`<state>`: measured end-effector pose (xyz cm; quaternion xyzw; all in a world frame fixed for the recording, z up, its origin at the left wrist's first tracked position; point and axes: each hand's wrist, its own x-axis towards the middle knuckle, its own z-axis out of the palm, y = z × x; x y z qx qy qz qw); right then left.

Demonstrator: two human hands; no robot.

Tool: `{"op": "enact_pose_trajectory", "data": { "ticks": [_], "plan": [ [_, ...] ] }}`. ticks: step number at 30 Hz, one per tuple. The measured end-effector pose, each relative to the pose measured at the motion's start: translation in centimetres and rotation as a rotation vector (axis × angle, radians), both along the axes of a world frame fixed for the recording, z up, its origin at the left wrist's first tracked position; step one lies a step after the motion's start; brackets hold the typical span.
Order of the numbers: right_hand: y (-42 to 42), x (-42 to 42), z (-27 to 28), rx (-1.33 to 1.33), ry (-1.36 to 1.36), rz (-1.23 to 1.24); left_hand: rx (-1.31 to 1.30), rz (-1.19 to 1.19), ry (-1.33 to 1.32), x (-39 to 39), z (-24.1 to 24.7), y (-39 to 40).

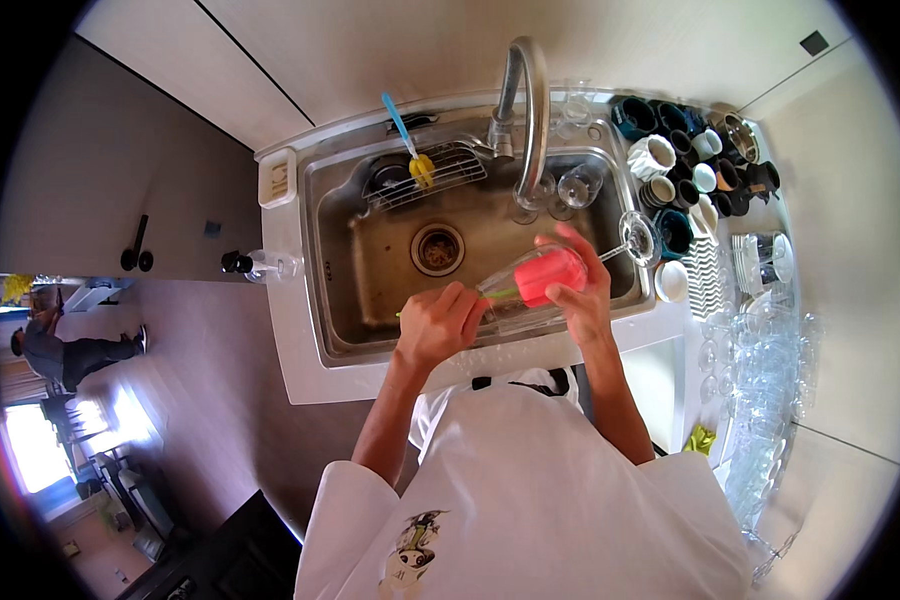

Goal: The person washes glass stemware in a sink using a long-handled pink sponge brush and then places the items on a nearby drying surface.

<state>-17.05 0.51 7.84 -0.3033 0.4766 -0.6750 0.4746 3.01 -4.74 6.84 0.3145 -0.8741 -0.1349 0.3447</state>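
Over the front right of the steel sink (390, 300), my right hand (585, 292) holds a clear stemmed glass (506, 277) around its bowl, tilted sideways with its foot to the right. Inside the bowl is the pink head of a sponge brush (547, 276). My left hand (442, 319) grips the brush's thin green handle near the glass's mouth. Behind them arches the metal faucet (538, 112), with stemmed glasses (579, 186) standing in the sink's back right corner.
A wire rack (427, 180) with a yellow-headed, blue-handled brush (421, 169) sits at the sink's back left. Cups (652, 157) and many glasses (757, 390) crowd the right counter. A soap bottle (270, 266) is at the left edge. A person (75, 360) stands far left.
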Motion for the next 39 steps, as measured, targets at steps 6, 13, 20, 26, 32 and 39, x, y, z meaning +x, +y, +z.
{"op": "enact_pose_trajectory", "data": {
  "ticks": [6, 13, 20, 26, 32, 39],
  "plan": [
    [-1.1, -0.8, -0.9, 0.058, -0.09, -0.136, -0.027, 0.077, -0.001, 1.3, -1.4, -0.7],
    [-1.3, 0.4, -1.8, 0.002, 0.282, -0.155, -0.008, 0.105, -0.047, 0.5, -1.2, 0.2],
    [-0.5, -1.2, -1.4, -0.041, 0.166, -0.168, 0.074, 0.195, 0.067, 0.2, -1.3, 0.7],
    [-0.2, -2.2, -0.7, -0.04, 0.262, -0.212, 0.296, 0.135, 0.085, -0.9, 0.9, 1.4],
    [-0.1, -1.4, -1.8, 0.046, 0.207, -0.153, 0.253, 0.048, 0.082, -1.1, -0.4, 2.6],
    [0.1, -2.3, -1.5, 0.103, 0.088, -0.199, 0.267, 0.028, 0.062, 1.6, -0.1, 0.5]
  ]
}}
